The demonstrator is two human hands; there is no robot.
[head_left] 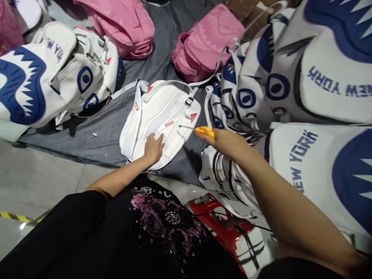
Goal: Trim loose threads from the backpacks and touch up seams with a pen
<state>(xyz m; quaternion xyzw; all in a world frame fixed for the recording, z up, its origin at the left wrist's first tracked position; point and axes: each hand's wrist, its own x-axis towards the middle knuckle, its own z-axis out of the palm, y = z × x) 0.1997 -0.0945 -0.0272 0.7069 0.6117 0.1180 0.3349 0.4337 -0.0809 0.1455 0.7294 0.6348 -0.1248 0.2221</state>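
The right hand is gripping an orange-handled tool above the white backpack; the left hand is pressing it, fingers spread. "NEW YORK" is showing on bags right of it.

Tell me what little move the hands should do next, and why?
Maybe the right hand should gently lower the orange-handled tool: its thin tip seems to hover over the white backpack, while the left hand rests on it.

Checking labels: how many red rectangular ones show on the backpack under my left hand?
2: the left strap's label and the right strap's label. Others may be hidden.
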